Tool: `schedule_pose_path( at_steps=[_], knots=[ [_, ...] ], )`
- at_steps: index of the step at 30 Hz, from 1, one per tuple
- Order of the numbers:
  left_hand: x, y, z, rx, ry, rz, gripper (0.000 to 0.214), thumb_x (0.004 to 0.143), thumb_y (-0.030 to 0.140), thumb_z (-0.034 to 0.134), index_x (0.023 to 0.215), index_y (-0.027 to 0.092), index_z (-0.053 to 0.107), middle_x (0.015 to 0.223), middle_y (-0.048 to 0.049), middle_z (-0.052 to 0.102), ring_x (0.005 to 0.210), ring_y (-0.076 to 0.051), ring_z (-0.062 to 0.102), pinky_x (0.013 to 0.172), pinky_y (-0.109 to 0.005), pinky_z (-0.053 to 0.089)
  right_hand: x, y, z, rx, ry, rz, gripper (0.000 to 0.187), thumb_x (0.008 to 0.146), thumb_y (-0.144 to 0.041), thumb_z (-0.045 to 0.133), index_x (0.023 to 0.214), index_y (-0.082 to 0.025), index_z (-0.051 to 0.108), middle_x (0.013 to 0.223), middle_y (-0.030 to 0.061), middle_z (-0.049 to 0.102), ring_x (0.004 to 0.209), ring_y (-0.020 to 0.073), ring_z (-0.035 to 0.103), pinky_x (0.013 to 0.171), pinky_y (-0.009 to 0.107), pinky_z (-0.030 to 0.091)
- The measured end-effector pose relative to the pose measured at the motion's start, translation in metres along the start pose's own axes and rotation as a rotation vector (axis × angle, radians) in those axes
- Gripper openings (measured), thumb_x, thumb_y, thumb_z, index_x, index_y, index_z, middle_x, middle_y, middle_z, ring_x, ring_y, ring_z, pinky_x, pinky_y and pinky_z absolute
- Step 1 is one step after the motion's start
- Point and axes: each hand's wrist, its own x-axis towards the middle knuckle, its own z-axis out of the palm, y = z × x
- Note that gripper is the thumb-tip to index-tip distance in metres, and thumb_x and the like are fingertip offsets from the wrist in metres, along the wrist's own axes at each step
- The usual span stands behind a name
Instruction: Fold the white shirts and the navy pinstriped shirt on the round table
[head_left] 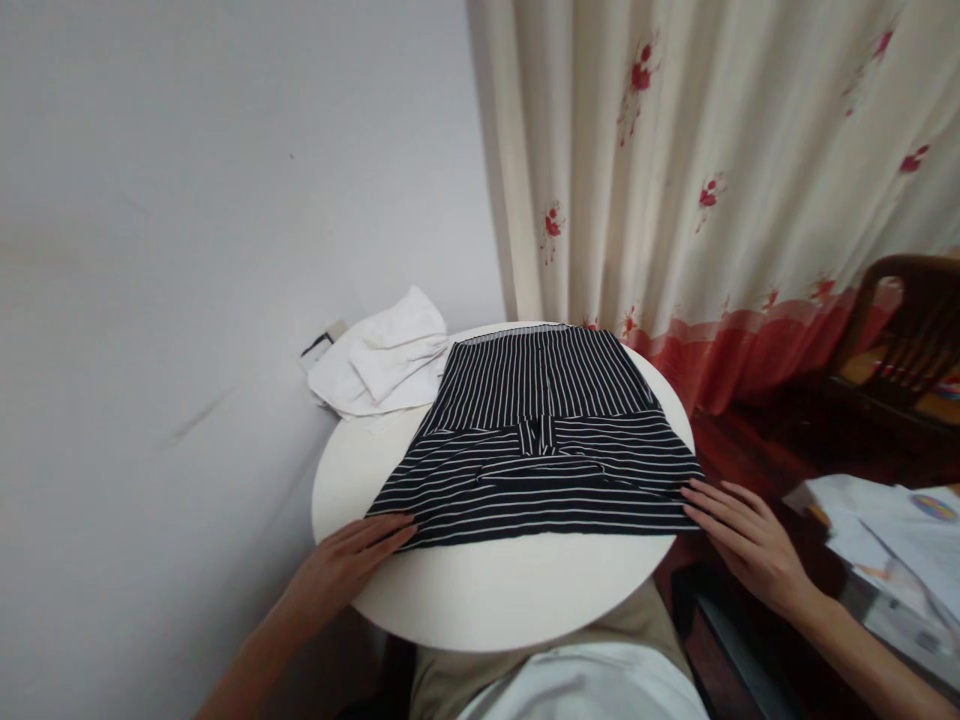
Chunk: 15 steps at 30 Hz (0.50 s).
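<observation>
A black garment with white stripes (547,400) is spread over a round white table (510,600). Its far part has lengthwise stripes. The near part has crosswise stripes and a short striped loop (537,436) in the middle. On the near left corner of the cloth rests my left hand (358,552), its fingers stretched out flat. My right hand (750,540) touches the near right corner at the table's edge, fingers extended and slightly apart. The undersides of both hands are hidden.
Folded white cloth (390,355) lies at the table's far left, against the wall (225,200). A flowered curtain (660,200) hangs behind the table. To the right are a wooden chair (862,320) and a pile of papers (892,550).
</observation>
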Motion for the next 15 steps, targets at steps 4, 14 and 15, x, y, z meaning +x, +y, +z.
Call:
schedule_pose_path(
  at_steps=[4,14,15],
  knots=[
    [-0.004,-0.003,0.005,-0.038,0.027,-0.003,0.045,0.098,0.019,0.046,0.136,0.038,0.062,0.133,0.0027,0.067,0.117,-0.019,0.068,0.107,-0.033,0.05,0.003,0.006,0.001,-0.01,-0.028,-0.023,0.045,0.094,-0.011,0.054,0.134,-0.029,0.061,0.133,0.0053,0.067,0.126,0.0222,0.061,0.108,0.046,0.044],
    [-0.006,0.006,-0.01,-0.089,0.05,0.011,0.04,0.099,0.021,0.042,0.126,0.031,0.07,0.118,-0.0012,0.075,0.107,-0.019,0.072,0.1,-0.03,0.055,0.023,0.01,-0.033,0.19,0.014,0.036,0.034,0.092,-0.013,0.056,0.121,-0.027,0.068,0.119,0.0052,0.074,0.116,0.0221,0.067,0.099,0.041,0.054],
    [-0.008,0.008,-0.014,-0.092,0.055,0.002,0.039,0.099,0.023,0.042,0.124,0.031,0.071,0.116,-0.0011,0.075,0.105,-0.019,0.072,0.099,-0.029,0.056,0.024,0.01,-0.041,0.228,-0.006,0.076,0.031,0.093,-0.015,0.055,0.118,-0.027,0.069,0.12,0.0059,0.074,0.116,0.0229,0.067,0.098,0.04,0.055]
  ],
)
